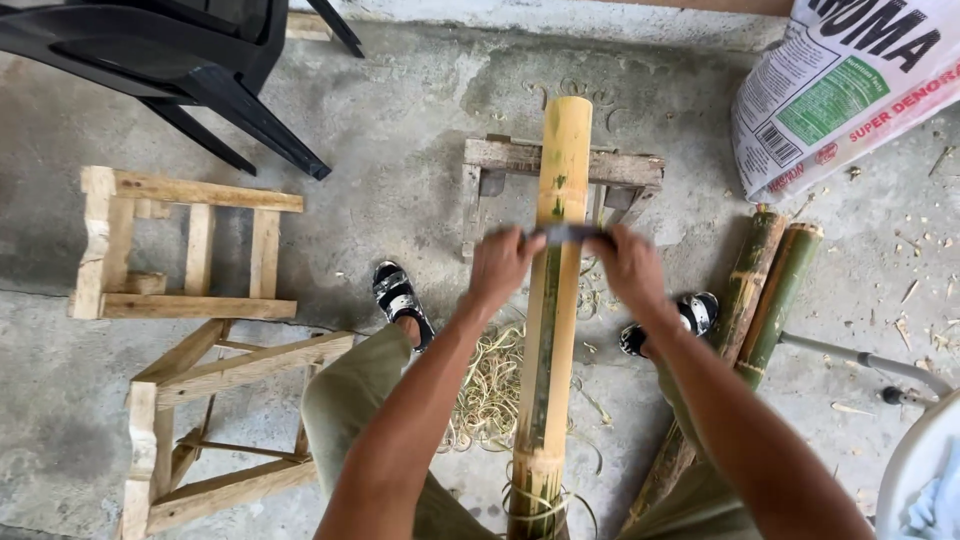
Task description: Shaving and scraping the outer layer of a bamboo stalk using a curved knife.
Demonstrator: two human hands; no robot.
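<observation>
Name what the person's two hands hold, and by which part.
A flat blade laid across the bamboo pole: left hand and right hand each grip one end.

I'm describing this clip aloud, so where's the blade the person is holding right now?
In the head view, just above centre, the blade lies crosswise on the bamboo pole, gripped at its ends by the left hand and right hand, just below the wooden stand.

white printed sack (850, 85), top right, green label panel

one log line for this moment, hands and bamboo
left hand grips blade end | right hand grips other end | blade across bamboo pole | pole on wooden stand | shavings below
</observation>
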